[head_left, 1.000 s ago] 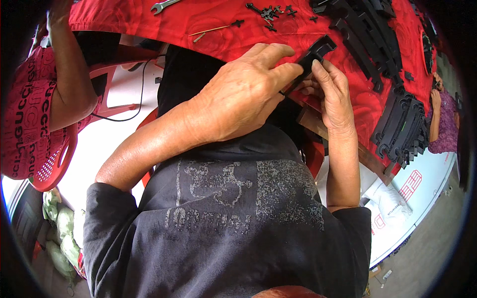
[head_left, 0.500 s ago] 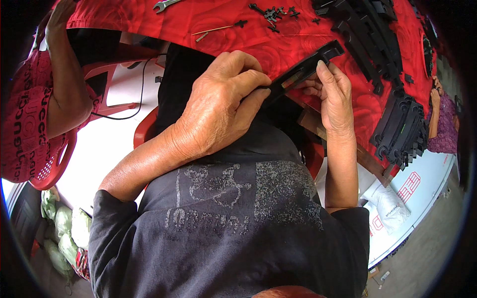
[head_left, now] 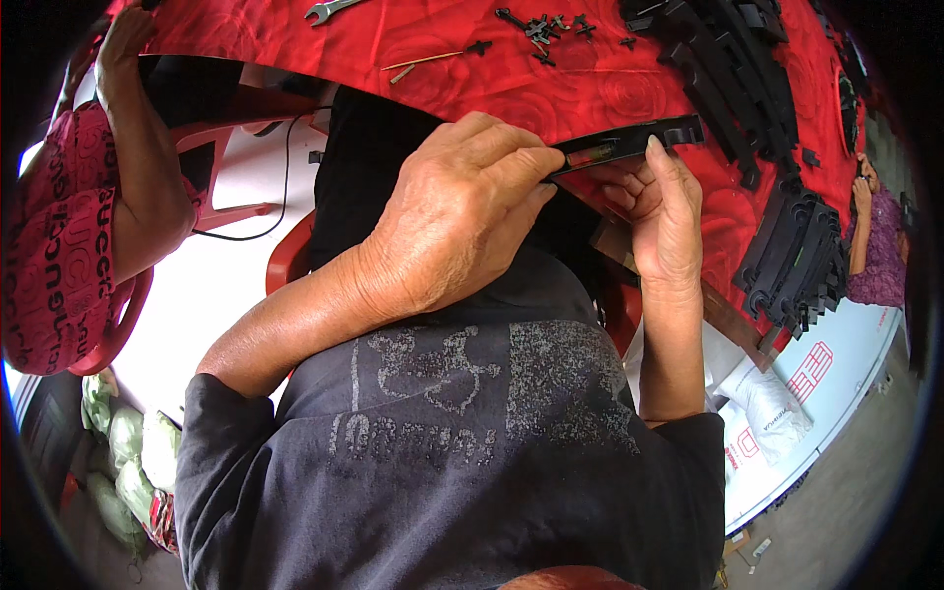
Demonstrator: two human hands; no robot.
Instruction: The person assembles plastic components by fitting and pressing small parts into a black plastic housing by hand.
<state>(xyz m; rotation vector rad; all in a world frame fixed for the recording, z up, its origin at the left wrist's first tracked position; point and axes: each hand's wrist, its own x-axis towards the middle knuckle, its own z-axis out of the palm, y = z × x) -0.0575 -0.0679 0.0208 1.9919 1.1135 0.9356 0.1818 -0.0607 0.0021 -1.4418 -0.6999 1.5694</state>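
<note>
A long, narrow black plastic part (head_left: 629, 140) is held between my two hands, above the near edge of the red cloth. My left hand (head_left: 462, 206) is closed around its left end, and the fingers cover that end. My right hand (head_left: 667, 211) grips the part near its right end, thumb on the near side and curled fingers beneath. Whether a smaller piece sits under my left fingertips is hidden.
On the red tablecloth (head_left: 442, 34) lie a wrench (head_left: 332, 10), a thin stick (head_left: 423, 61) and several small black cross-shaped pieces (head_left: 544, 29). Long black parts (head_left: 723, 84) are piled at right, with more stacked parts (head_left: 798, 258) nearer me. Other people sit left (head_left: 74, 226) and far right (head_left: 878, 246).
The black part has turned from a steep slant to nearly level, its right end shifting right and down. My left hand has moved slightly right with it.
</note>
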